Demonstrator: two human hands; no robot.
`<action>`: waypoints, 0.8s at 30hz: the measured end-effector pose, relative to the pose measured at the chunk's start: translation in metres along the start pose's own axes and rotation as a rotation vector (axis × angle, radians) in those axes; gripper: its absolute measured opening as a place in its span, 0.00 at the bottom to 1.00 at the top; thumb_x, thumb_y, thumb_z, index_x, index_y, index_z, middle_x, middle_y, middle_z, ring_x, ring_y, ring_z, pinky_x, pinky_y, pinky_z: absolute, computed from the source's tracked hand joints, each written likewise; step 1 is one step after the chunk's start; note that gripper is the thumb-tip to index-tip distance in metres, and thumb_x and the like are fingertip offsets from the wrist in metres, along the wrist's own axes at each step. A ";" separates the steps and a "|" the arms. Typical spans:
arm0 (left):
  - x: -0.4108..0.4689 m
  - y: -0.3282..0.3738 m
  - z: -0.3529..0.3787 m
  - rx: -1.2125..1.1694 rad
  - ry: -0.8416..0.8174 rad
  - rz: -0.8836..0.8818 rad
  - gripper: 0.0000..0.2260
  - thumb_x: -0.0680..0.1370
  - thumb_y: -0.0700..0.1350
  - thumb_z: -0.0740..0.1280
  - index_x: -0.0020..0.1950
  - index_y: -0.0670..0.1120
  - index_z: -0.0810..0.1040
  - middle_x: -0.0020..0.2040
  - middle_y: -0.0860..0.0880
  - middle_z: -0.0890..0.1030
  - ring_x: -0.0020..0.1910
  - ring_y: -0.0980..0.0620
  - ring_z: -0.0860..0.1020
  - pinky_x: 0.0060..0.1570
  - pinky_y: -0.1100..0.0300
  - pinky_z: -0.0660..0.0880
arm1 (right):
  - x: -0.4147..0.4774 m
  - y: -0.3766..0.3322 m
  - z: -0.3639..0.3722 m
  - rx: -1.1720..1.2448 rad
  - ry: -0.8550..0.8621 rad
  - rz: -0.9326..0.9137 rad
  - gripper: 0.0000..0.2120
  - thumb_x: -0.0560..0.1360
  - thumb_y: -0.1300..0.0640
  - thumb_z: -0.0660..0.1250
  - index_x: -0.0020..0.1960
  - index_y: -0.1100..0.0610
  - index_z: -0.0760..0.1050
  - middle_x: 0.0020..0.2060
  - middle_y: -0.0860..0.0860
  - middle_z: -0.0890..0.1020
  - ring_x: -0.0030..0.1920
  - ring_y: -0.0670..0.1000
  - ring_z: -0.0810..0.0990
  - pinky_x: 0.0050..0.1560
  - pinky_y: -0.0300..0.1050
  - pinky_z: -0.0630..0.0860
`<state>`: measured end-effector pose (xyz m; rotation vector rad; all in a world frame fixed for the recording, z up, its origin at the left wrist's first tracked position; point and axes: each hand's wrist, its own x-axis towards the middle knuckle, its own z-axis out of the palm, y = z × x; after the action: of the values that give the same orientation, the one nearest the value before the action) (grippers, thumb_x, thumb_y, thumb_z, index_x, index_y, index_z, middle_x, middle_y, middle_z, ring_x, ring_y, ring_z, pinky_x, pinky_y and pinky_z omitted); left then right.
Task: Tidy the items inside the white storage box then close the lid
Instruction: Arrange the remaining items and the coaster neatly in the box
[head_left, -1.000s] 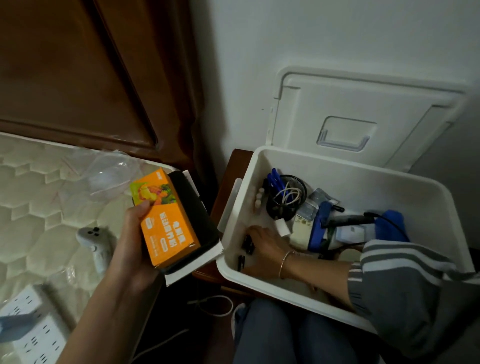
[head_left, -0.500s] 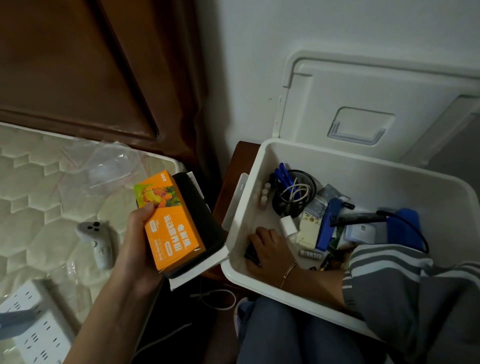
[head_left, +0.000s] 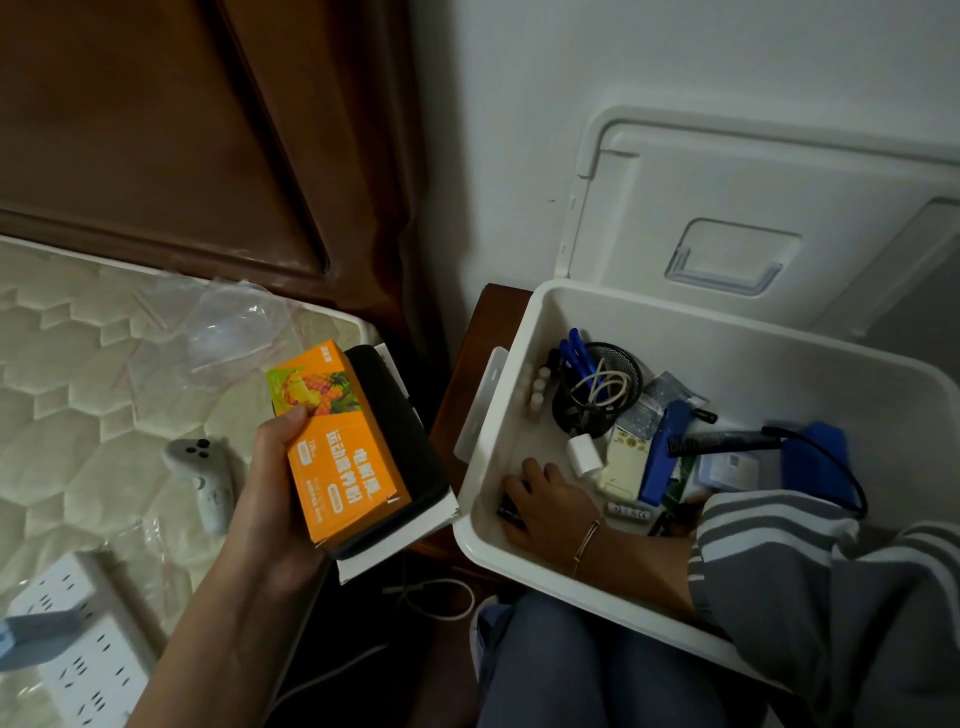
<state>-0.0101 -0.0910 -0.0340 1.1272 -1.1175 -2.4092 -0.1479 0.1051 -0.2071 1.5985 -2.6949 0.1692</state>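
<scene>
One boxy orange carton (head_left: 343, 457) sits gripped in left fingers (head_left: 292, 420); right fingers (head_left: 534, 466) clutch a small black piece (head_left: 506, 512).

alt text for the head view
A person's right hand reaches into an open white storage box cluttered with pens and cables, its lid raised, while the left hand holds an orange box and black case near a mattress.

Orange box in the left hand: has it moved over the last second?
No: the left hand holds the orange box in the same spot, just left of the white box.
</scene>
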 end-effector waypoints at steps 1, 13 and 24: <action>-0.001 0.000 0.000 -0.002 -0.003 0.001 0.13 0.79 0.55 0.59 0.50 0.49 0.77 0.34 0.48 0.84 0.30 0.51 0.83 0.26 0.57 0.79 | 0.000 0.002 0.000 -0.002 0.005 -0.029 0.22 0.55 0.44 0.77 0.42 0.56 0.79 0.39 0.55 0.80 0.30 0.53 0.76 0.18 0.38 0.68; -0.010 0.002 -0.005 -0.010 0.012 -0.007 0.13 0.78 0.56 0.60 0.51 0.49 0.78 0.36 0.48 0.85 0.32 0.51 0.84 0.26 0.57 0.79 | -0.001 0.026 0.001 -0.141 0.209 -0.370 0.08 0.69 0.51 0.65 0.35 0.51 0.79 0.27 0.48 0.77 0.22 0.47 0.74 0.19 0.36 0.63; -0.022 0.018 0.006 0.053 -0.004 -0.012 0.13 0.78 0.56 0.59 0.53 0.49 0.77 0.36 0.48 0.85 0.32 0.51 0.84 0.27 0.56 0.79 | 0.013 0.019 -0.046 0.325 -0.385 0.074 0.14 0.76 0.51 0.62 0.55 0.60 0.72 0.50 0.59 0.80 0.50 0.60 0.79 0.48 0.50 0.74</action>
<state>-0.0018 -0.0885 -0.0061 1.1491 -1.1858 -2.4052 -0.1733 0.1068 -0.1626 1.7713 -3.1586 0.3497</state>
